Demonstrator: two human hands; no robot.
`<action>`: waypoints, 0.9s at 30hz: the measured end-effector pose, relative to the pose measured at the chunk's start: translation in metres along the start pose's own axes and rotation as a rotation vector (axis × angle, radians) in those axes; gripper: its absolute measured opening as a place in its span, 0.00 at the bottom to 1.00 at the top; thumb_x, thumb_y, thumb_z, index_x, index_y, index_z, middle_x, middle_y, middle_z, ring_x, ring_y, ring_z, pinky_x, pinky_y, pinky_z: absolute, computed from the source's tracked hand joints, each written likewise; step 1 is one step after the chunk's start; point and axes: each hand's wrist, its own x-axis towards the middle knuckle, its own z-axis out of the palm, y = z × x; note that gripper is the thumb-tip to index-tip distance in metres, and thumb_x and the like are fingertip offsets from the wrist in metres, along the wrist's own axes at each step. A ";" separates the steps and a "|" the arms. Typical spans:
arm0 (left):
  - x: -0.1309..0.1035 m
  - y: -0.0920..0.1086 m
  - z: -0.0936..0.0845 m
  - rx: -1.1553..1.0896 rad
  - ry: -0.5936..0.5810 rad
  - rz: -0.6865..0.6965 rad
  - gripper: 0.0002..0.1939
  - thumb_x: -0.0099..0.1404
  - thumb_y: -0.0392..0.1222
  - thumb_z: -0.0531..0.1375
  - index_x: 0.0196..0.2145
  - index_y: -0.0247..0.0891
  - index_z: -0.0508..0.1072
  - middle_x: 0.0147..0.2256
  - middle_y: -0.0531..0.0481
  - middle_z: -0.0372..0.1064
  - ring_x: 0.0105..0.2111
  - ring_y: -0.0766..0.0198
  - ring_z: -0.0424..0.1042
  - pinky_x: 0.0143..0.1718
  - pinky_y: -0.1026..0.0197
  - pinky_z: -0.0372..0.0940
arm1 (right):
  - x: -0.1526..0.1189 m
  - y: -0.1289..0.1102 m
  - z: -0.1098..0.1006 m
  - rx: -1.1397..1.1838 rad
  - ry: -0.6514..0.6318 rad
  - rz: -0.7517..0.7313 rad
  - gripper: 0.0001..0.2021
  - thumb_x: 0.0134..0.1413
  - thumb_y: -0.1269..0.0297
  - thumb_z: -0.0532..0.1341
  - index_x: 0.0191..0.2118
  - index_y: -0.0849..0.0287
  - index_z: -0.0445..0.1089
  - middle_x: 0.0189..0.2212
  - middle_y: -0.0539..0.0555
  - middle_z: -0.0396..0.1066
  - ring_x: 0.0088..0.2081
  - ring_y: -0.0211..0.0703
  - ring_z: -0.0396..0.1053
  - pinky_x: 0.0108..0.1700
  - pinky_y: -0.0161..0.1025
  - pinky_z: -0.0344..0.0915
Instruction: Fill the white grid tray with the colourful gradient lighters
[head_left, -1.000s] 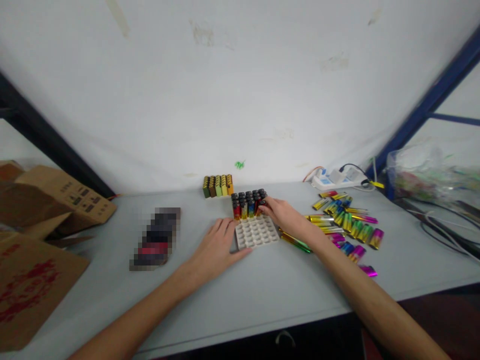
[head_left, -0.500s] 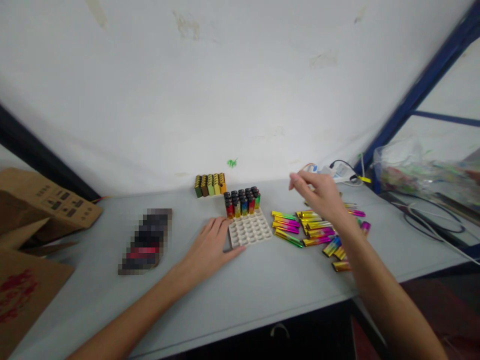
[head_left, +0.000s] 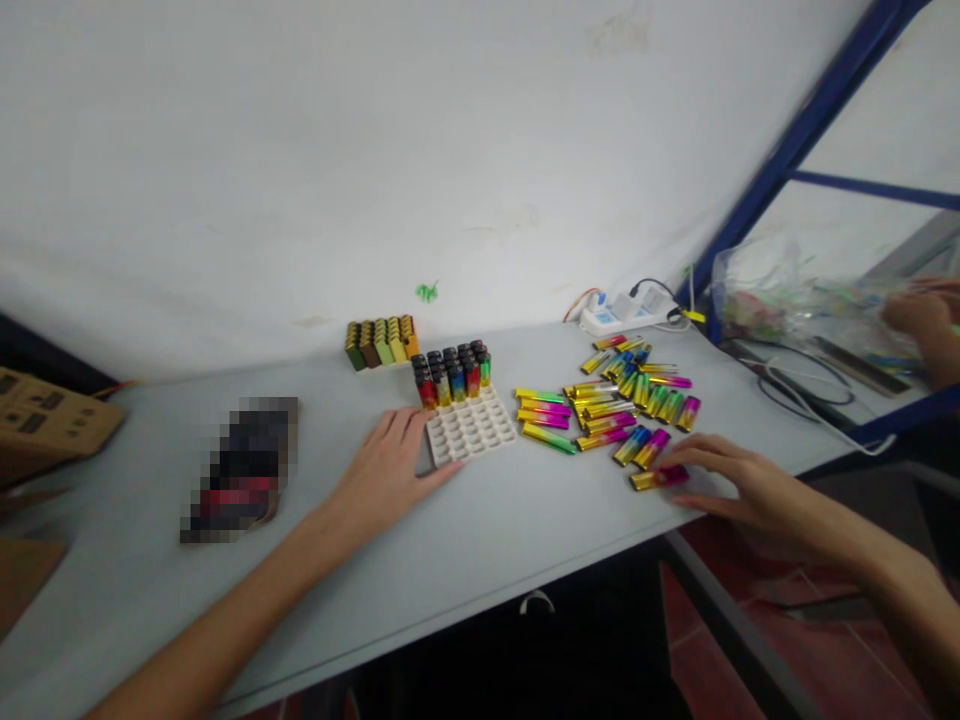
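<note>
A white tray (head_left: 474, 428) with rows of slots lies on the table, its back rows filled with upright black-topped lighters (head_left: 453, 376). My left hand (head_left: 388, 467) rests at the tray's left edge, thumb apart from the fingers, holding nothing. At the right, my right hand (head_left: 724, 482) has its thumb and fingers apart around the end of a yellow and magenta lighter body (head_left: 658, 478), which lies flat at the near side of a loose pile. More shiny lighter bodies (head_left: 604, 408) lie between that one and the tray.
Another block of lighters (head_left: 381, 342) stands near the wall. A power strip (head_left: 628, 311) with cables sits at the back right. Blurred dark item (head_left: 244, 465) and cardboard boxes (head_left: 56, 420) are at the left. Another person's hand (head_left: 924, 312) is beyond the blue frame, by plastic bags.
My right hand has come down from above the pile to its near right side, and its fingers have opened. My left hand stays at the tray. The view has shifted to the right.
</note>
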 end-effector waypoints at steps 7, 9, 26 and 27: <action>0.000 -0.001 0.000 -0.022 0.005 -0.010 0.32 0.69 0.66 0.58 0.57 0.37 0.67 0.52 0.39 0.69 0.54 0.45 0.67 0.59 0.42 0.63 | 0.035 -0.006 0.026 0.066 -0.019 -0.094 0.16 0.70 0.50 0.57 0.48 0.53 0.77 0.47 0.59 0.77 0.51 0.52 0.75 0.56 0.48 0.72; 0.000 -0.001 0.001 -0.018 0.011 -0.014 0.32 0.69 0.65 0.58 0.57 0.37 0.67 0.53 0.39 0.69 0.54 0.45 0.67 0.59 0.43 0.63 | 0.050 -0.006 0.030 0.058 0.005 -0.130 0.16 0.70 0.51 0.56 0.48 0.54 0.77 0.47 0.60 0.77 0.50 0.53 0.75 0.55 0.49 0.71; -0.003 0.006 -0.003 -0.074 -0.021 -0.065 0.31 0.67 0.60 0.64 0.58 0.37 0.67 0.55 0.38 0.68 0.57 0.45 0.66 0.61 0.44 0.62 | 0.205 -0.108 0.019 0.623 0.153 -0.149 0.23 0.61 0.41 0.62 0.32 0.60 0.72 0.24 0.50 0.68 0.27 0.39 0.64 0.30 0.37 0.59; -0.003 0.007 -0.004 -0.075 -0.022 -0.064 0.32 0.67 0.60 0.64 0.59 0.36 0.67 0.55 0.38 0.68 0.57 0.45 0.65 0.61 0.44 0.62 | 0.214 -0.112 0.024 0.677 0.158 -0.149 0.25 0.61 0.40 0.62 0.29 0.59 0.69 0.22 0.48 0.64 0.26 0.38 0.61 0.29 0.36 0.57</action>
